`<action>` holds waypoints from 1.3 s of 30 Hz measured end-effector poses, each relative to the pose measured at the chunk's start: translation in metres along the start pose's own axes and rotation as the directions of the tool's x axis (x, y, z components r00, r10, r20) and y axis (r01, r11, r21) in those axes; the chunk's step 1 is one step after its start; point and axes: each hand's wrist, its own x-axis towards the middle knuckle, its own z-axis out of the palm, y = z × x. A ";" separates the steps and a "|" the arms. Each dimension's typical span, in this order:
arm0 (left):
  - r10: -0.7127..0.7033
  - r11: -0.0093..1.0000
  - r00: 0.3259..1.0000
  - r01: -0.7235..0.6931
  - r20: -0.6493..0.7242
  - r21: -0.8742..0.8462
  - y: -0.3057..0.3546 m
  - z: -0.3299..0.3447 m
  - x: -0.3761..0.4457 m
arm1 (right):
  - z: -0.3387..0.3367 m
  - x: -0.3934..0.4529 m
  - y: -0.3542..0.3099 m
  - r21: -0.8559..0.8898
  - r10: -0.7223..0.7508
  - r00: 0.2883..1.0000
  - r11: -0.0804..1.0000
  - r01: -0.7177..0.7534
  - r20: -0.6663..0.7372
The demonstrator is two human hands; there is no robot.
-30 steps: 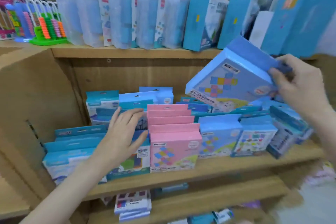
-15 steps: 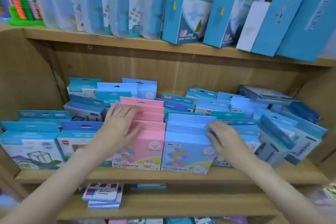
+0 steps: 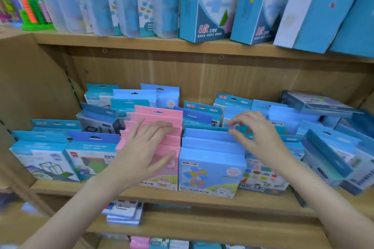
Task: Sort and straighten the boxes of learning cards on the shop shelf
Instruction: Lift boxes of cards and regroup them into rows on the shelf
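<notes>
A row of pink card boxes (image 3: 162, 115) stands in the middle of the shelf (image 3: 182, 198). My left hand (image 3: 145, 147) lies flat on their tops, fingers straight. To their right stands a row of blue card boxes (image 3: 210, 172). My right hand (image 3: 257, 137) is at the back of that row, thumb and fingers curled round the top edge of a blue box there. More blue and teal card boxes (image 3: 95, 155) stand to the left in front and behind.
At the right, several blue boxes (image 3: 332, 157) lean sideways, and one box (image 3: 315, 103) lies flat on top at the back. Tall boxes (image 3: 208, 6) and an abacus (image 3: 34, 12) fill the upper shelf. A small stack of packs (image 3: 123, 212) lies on the lower shelf.
The blue box my right hand held in the air a second ago now stands in the blue row. That hand has moved up to the row's top edge. My left hand stays on the pink boxes.
</notes>
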 end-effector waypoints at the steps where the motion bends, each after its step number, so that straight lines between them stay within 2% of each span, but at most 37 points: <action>1: 0.013 1.000 1.000 -0.012 0.016 -0.010 0.002 0.003 0.005 | -0.003 0.015 0.002 -0.011 0.049 0.997 0.999 -0.049 0.062; 3: 0.032 0.999 0.998 -0.031 0.046 -0.020 0.004 0.010 0.014 | -0.006 0.043 0.007 -0.075 0.121 0.950 0.992 -0.103 0.287; 5: 0.061 0.998 0.996 -0.061 0.070 -0.005 0.004 0.018 0.020 | 0.001 0.062 0.010 -0.143 0.160 0.858 0.984 -0.102 0.488; 7: 0.067 0.998 0.996 -0.068 0.058 0.006 0.004 0.022 0.021 | 0.013 0.071 0.013 -0.224 0.171 0.816 0.973 -0.052 0.552; 10: 0.063 0.998 0.998 -0.063 0.008 -0.007 0.004 0.023 0.020 | 0.014 0.080 0.019 -0.260 0.180 0.886 0.963 -0.071 0.427; 13: 0.061 0.998 0.998 -0.061 -0.004 0.005 0.005 0.024 0.020 | -0.015 0.092 0.013 0.003 0.240 0.937 0.969 -0.249 0.253; 16: 0.063 0.998 0.998 -0.063 0.002 0.005 0.005 0.023 0.021 | -0.042 0.097 0.006 0.143 0.269 0.936 0.941 -0.306 0.227; 19: 0.069 0.998 0.998 -0.068 0.004 -0.011 0.006 0.022 0.021 | -0.047 0.092 0.003 0.147 0.269 0.941 0.942 -0.302 0.206; 22: 0.026 0.994 0.999 -0.030 -0.033 -0.110 0.004 0.018 0.020 | -0.046 0.082 0.003 0.168 0.269 0.948 0.940 -0.297 0.170; 24: -0.020 0.991 0.997 0.009 -0.081 -0.135 0.000 0.012 0.017 | -0.049 0.077 0.000 0.145 0.242 0.966 0.956 -0.253 0.089; 27: -0.106 0.991 0.979 0.089 -0.174 -0.104 -0.012 0.003 0.006 | -0.052 0.073 -0.006 0.025 0.114 0.987 0.993 -0.112 -0.112; 31: -0.261 0.965 0.931 0.249 -0.255 -0.079 -0.041 -0.013 -0.017 | -0.045 0.079 -0.025 0.007 -0.029 0.953 0.999 0.033 -0.303; 35: -0.375 0.923 0.878 0.382 -0.297 -0.035 -0.077 -0.036 -0.051 | -0.025 0.097 -0.057 0.060 -0.126 0.941 0.987 0.152 -0.313; 39: -0.471 0.869 0.845 0.494 -0.252 0.031 -0.108 -0.057 -0.091 | 0.004 0.120 -0.092 0.170 -0.154 0.952 0.964 0.203 -0.263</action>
